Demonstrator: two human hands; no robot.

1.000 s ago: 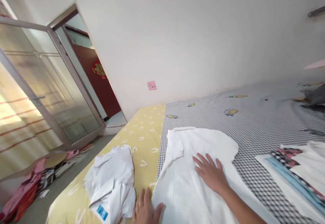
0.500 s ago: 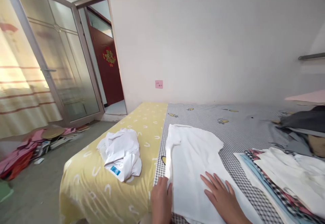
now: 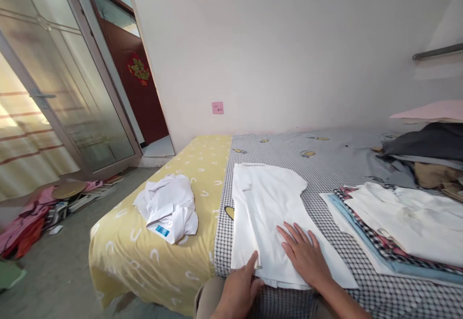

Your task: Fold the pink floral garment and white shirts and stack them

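A white short-sleeved shirt (image 3: pixel 269 203) lies spread on the checked part of the bed, its left side folded inward as a long strip. My right hand (image 3: pixel 306 256) rests flat on the lower body of the shirt, fingers spread, holding nothing. At the lower left hem is my left hand (image 3: pixel 240 287). Its index finger is stretched out and touches the inner edge of the folded strip, with the thumb apart below. The other fingers of that hand are mostly hidden.
A crumpled white garment (image 3: pixel 171 208) with a blue label lies on the yellow bedding (image 3: pixel 144 273) at left. Folded clothes (image 3: pixel 408 227) are stacked at right, with dark clothes (image 3: pixel 427 145) behind them. A glass door (image 3: pixel 68 78) stands ajar.
The shirt's left edge has been folded over toward the middle. My left hand moved from that edge to the lower hem, index finger now extended. My right hand stays flat on the shirt.
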